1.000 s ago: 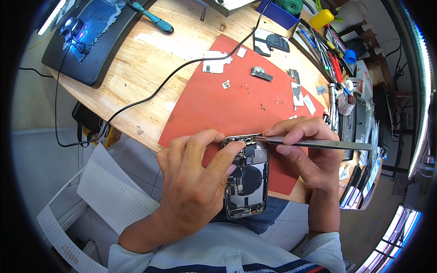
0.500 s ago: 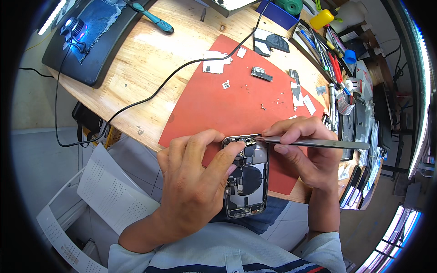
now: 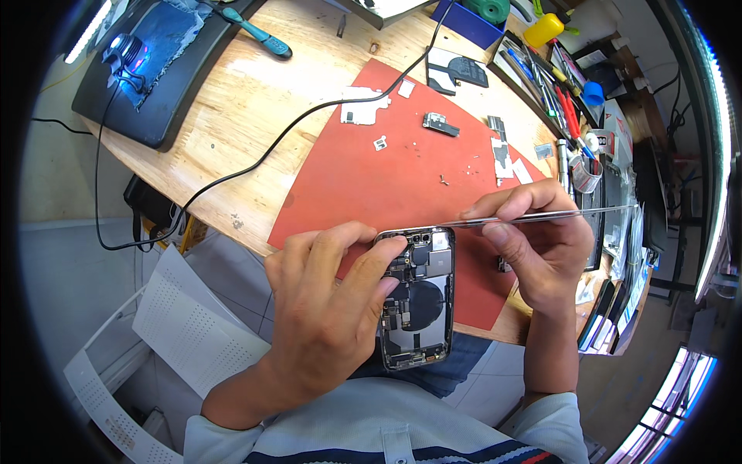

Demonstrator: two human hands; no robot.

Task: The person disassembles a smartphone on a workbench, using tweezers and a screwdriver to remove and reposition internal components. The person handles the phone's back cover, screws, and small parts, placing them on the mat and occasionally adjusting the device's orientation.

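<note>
An opened smartphone (image 3: 418, 309) lies tilted at the near edge of the red mat, its inner boards and a round black coil in view. My left hand (image 3: 325, 301) grips its left side, fingers at the top left corner and thumb over the inner parts. In my right hand (image 3: 541, 243) a pair of metal tweezers (image 3: 572, 213) is pinched between thumb and fingers. Their tips point left, close to the phone's top right corner; I cannot tell if they touch it.
On the red mat (image 3: 332, 185) lie a small black module (image 3: 440, 124), white metal plates (image 3: 363, 106) and tiny screws (image 3: 444, 180). A black cable (image 3: 267, 151) crosses the table. A tool tray (image 3: 533, 85) stands at the far right, a teal-handled tool (image 3: 267, 40) at the far left.
My right hand has turned the tweezers and drawn back, so their tips moved up off the phone's inner parts. My left index finger has shifted left toward the phone's top left corner.
</note>
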